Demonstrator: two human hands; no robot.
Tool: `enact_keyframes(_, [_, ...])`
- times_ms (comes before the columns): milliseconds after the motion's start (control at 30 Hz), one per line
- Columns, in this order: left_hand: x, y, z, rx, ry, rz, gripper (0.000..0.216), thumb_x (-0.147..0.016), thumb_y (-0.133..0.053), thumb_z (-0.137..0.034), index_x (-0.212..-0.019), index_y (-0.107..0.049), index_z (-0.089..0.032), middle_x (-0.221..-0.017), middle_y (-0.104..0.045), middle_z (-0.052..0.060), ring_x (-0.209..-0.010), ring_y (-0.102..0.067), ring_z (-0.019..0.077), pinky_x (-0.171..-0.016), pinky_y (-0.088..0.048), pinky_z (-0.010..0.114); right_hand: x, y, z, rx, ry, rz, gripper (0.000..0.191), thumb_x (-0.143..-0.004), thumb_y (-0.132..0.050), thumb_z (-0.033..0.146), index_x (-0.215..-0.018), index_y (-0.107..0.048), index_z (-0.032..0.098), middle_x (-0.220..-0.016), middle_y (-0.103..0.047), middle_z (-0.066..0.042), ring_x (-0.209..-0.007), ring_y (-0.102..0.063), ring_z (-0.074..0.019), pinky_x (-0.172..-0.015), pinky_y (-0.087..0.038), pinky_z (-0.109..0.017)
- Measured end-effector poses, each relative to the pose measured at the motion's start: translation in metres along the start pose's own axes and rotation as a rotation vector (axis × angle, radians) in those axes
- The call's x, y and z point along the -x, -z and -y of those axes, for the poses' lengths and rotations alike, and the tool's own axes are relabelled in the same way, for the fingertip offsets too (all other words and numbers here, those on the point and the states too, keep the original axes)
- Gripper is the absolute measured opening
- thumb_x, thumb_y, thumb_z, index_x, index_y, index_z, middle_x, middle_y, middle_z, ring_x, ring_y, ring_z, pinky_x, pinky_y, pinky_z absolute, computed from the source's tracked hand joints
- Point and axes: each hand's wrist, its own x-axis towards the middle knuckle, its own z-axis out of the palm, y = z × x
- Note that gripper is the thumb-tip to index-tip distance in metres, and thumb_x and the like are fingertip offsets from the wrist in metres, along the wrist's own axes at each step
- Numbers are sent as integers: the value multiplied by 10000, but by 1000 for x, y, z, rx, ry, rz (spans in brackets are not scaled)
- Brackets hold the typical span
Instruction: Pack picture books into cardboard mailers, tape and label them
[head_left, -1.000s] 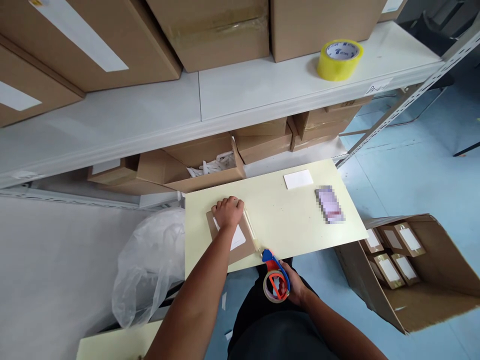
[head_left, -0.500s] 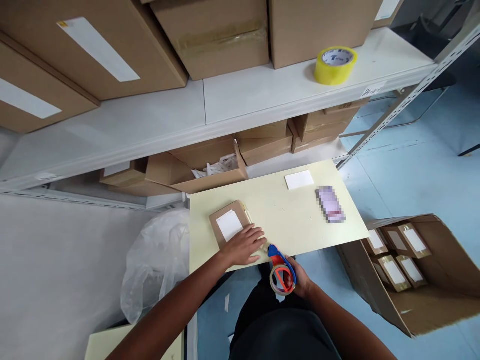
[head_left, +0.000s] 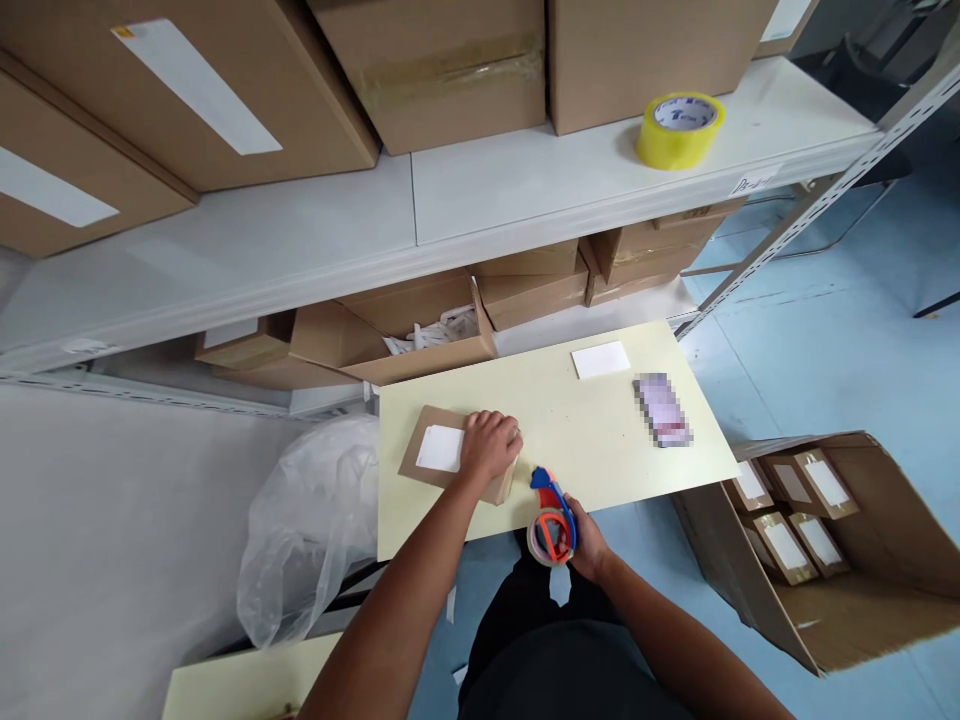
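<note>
While left hand [head_left: 489, 443] clasps oblong carton [head_left: 439, 447], plastic dispenser [head_left: 550, 498], in right hand [head_left: 590, 543]

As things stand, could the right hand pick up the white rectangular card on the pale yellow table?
Probably not: the right hand holds the blue and orange plastic tape dispenser, though nothing seems to block the way to the white rectangular card.

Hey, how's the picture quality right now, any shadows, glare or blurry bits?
Head view: soft shadow beside the yellow tape roll; head view: faint shine on the clear plastic bag; head view: purplish item on the table pixelated; head view: tape dispenser reasonably sharp.
</note>
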Motion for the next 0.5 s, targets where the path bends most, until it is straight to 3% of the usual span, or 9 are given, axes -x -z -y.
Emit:
enact_keyframes(67, [-7, -2, 2, -11, 157, -37, 160, -936, -529, -310, -963, -681, -266, -974, -694, 73, -1004, -554, 276, -948, -325, 448, 8, 8, -13, -6, -22, -3, 385, -902, -623, 545, -879, -708, 170, -689, -729, -52, -714, -722, -230, -736, -570, -335])
enact_keyframes(167, [-13, -5, 2, -14, 257, -57, 177, -939, -515, -308, -982, -683, -271, -985, -700, 73, -1009, -549, 281, -940, -310, 452, 18, 14, -23, -49, -71, -5, 393, -912, -613, 548, -860, -711, 172, -720, -741, -57, -743, -727, -229, -769, -572, -337])
enact_keyframes(500, [-12, -5, -4, -10, 310, -55, 191, -945, -491, -299, -976, -677, -267, -995, -701, 77, -1018, -547, 279, -942, -293, 445, 16, 8, -14, 38, -82, 21, 428, -901, -620, 550, -887, -728, 136, -791, -759, -84, -760, -722, -223, -828, -563, -348])
